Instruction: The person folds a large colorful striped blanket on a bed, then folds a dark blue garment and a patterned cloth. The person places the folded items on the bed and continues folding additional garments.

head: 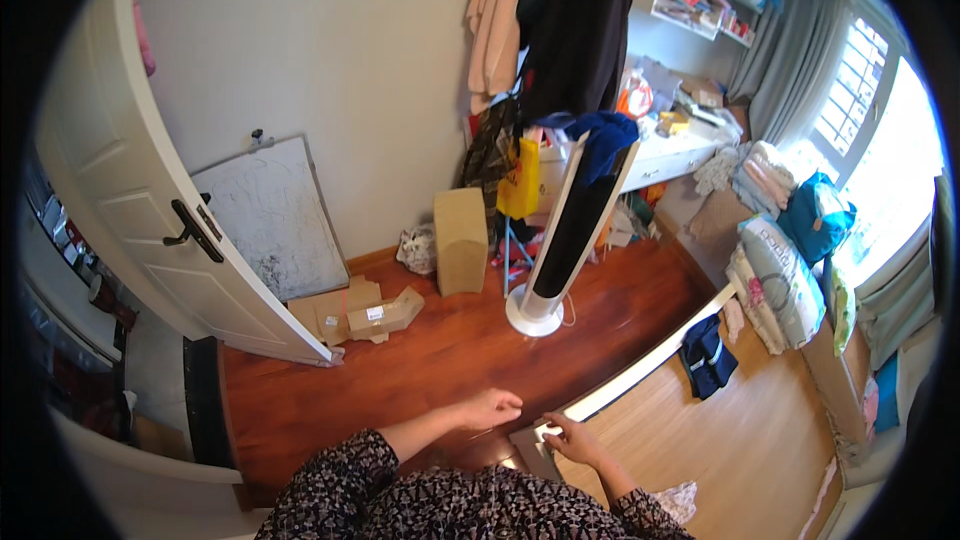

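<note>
My left hand (491, 409) is held over the reddish wood floor (337, 397), fingers loosely curled, and I see nothing in it. Close by on the right, my right hand (574, 439) is above the corner of a bed frame (600, 397) with a white edge; its thumb and fingers are apart and look empty. On the frame's light wooden surface (645, 427) lie a folded dark blue garment (707, 357) and a light patterned cloth (676, 501). A white and black tower fan (574, 240) stands on the floor ahead, a blue cloth (604, 139) draped over its top.
At the left is an open white door (150, 225). A whiteboard (270, 217) leans on the wall, with flattened cardboard (375, 315) before it and a tall cardboard box (460, 240) beside. Hanging clothes (577, 30), a cluttered desk (667, 165) and stacked bedding (780, 277) are farther off.
</note>
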Demonstrator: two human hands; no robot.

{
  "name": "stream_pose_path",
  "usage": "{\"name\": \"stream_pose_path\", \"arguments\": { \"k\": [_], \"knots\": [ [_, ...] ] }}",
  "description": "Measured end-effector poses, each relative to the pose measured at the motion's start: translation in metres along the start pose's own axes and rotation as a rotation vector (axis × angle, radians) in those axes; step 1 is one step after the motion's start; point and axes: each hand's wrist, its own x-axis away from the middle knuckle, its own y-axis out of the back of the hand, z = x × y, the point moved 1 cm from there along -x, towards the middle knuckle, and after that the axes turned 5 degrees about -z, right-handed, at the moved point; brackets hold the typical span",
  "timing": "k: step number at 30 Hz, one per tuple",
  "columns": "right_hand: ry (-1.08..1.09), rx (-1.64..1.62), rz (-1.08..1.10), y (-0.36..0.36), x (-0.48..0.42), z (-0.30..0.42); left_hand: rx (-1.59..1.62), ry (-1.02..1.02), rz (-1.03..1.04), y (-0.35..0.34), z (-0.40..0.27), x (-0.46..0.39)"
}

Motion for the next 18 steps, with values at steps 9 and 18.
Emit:
{"name": "stream_pose_path", "arguments": {
  "k": [9,18],
  "knots": [
    [0.128,0.04,-0.08,0.03,-0.101,0.016,0.18,0.07,0.078,0.087,0.007,-0.096],
    [0.048,-0.571,-0.206,0.138,-0.299,0.016,0.06,0.116,-0.015,0.199,-0.008,-0.217]
  ]
}}
